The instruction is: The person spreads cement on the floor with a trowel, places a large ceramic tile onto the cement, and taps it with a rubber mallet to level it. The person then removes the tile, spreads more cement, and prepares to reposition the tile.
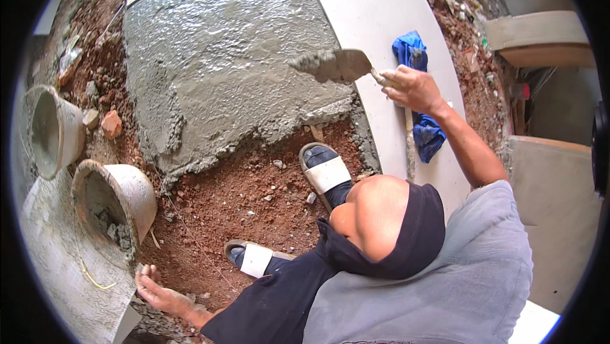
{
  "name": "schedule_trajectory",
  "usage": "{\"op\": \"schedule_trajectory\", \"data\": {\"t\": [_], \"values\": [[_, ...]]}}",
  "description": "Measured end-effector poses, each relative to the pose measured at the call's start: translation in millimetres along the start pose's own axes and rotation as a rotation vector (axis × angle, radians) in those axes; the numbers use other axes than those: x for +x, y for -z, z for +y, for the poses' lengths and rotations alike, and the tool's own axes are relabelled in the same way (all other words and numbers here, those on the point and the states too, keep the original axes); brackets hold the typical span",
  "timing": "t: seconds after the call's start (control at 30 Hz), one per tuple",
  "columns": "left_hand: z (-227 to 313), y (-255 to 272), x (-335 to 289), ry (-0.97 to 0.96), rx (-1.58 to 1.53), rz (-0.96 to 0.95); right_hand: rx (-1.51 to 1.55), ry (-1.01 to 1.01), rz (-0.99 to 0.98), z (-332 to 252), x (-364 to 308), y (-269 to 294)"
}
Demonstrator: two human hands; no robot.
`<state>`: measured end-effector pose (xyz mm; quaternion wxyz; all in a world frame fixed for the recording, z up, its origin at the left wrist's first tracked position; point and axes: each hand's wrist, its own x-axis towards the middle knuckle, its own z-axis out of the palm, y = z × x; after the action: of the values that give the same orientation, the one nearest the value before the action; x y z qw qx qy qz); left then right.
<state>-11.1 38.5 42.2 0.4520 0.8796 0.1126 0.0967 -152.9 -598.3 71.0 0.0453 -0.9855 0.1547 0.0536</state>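
Note:
My right hand (410, 88) is closed round the handle of a trowel (335, 66), its blade smeared with wet mortar. The blade is above the right side of a wet grey mortar bed (229, 58). At the lower left, my left hand (159, 291) has its fingers curled at the rim of a mortar-caked bucket (138, 192). Some lumpy mortar (117, 233) lies inside that bucket, whose mouth faces left. The exact hold of the left fingertips on the rim is partly hidden.
A second bucket (68, 129) stands behind the first. Pale boards (381, 7) flank the mortar, with a blue cloth (429, 137) and a mortar-stained stick (410, 144) on the right one. Reddish soil (254, 185) lies under my sandalled feet. Rubble (112, 124) lies beside the buckets.

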Motion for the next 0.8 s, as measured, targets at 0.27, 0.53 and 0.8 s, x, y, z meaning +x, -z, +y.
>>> {"op": "schedule_trajectory", "data": {"t": [0.27, 0.53, 0.8], "values": [[187.8, 5.3, 34.6, -0.419, 0.271, -0.457, 0.184, -0.077, 0.020, 40.0, -26.9, -45.6], [253.1, -100.2, -15.7, -0.495, 0.404, -0.943, -0.034, 0.240, -0.004, 84.3, 73.5, -97.9], [231.0, -117.1, -8.2, -0.228, 0.559, -0.899, 0.427, -0.100, -0.212, 112.0, 171.0, -89.6]]}}
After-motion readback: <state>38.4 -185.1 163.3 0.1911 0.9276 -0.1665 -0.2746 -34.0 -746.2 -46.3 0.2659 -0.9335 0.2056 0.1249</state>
